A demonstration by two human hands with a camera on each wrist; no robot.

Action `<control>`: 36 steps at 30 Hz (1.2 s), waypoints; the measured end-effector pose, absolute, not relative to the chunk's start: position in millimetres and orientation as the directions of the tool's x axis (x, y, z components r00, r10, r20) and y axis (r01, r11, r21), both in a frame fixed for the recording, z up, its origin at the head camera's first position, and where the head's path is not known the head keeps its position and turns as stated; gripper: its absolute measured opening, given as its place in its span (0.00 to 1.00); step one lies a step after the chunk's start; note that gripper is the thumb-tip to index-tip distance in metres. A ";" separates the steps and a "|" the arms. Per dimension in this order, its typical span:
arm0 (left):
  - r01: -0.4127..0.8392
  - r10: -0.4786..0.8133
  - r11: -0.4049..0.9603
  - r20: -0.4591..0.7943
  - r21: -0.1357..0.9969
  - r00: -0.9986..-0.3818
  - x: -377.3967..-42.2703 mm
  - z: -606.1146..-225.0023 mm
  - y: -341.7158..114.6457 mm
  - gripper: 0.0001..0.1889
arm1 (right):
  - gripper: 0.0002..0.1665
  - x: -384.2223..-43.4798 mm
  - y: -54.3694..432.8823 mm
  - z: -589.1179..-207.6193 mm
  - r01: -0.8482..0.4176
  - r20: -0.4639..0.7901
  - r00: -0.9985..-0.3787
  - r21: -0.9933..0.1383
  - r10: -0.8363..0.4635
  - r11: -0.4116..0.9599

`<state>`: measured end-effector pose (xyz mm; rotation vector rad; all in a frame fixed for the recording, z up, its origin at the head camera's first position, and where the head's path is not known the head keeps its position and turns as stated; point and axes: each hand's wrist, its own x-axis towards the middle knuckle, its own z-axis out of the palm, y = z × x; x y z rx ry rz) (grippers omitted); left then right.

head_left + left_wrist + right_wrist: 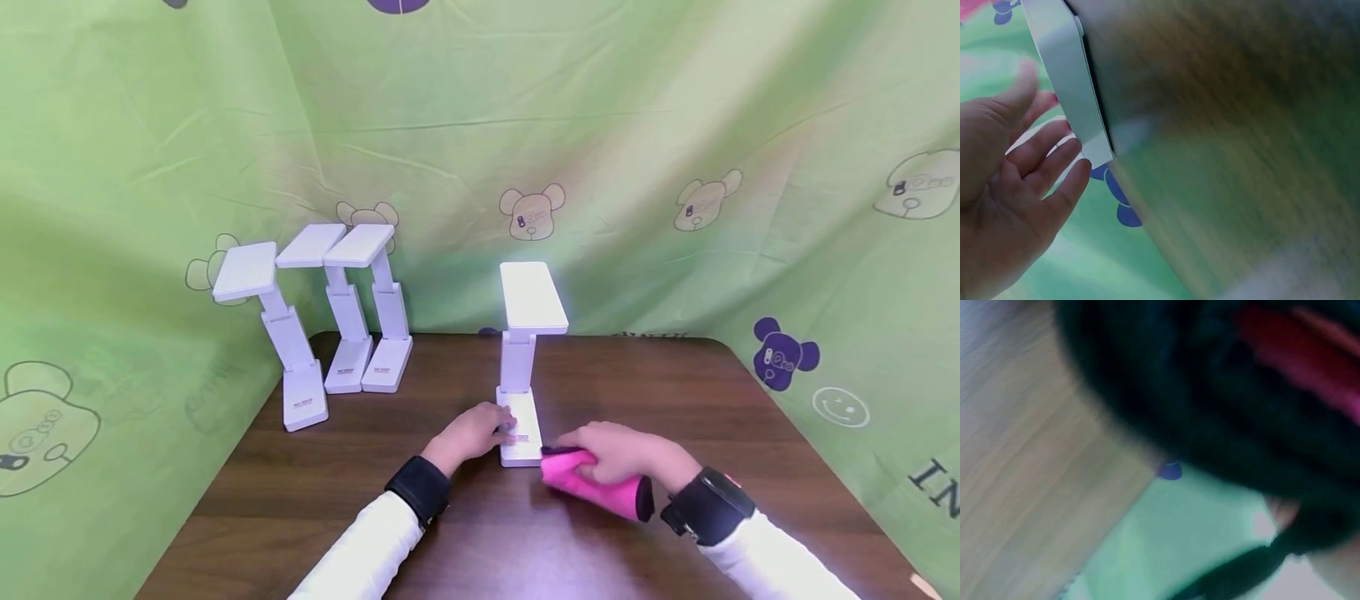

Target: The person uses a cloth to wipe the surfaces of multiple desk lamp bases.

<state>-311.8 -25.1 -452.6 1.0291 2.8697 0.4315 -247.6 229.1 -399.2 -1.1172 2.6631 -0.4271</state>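
The brown wooden counter (480,550) shines up close. The right hand (618,454) holds a pink cloth bundle (592,492). The left hand (468,432), fingers loosely apart, is by the white lamp (517,364) standing mid-counter. Farther back-left stand three lamps (347,312). Behind hangs a green sheet (637,125).

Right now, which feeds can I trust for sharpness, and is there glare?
Head view: mostly sharp, but the front lamp's panel is washed-out white and the tabletop has a pale sheen; left wrist: the left hand is readable, the tabletop blurred; right wrist: a large dark shape looks badly blurred.
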 end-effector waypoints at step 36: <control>0.545 0.590 0.733 0.019 0.407 -0.807 -315.8 -452.3 -25.2 0.18 | 0.21 -234.6 238.8 -402.0 -0.722 0.105 -0.691 -0.078 -0.715 0.687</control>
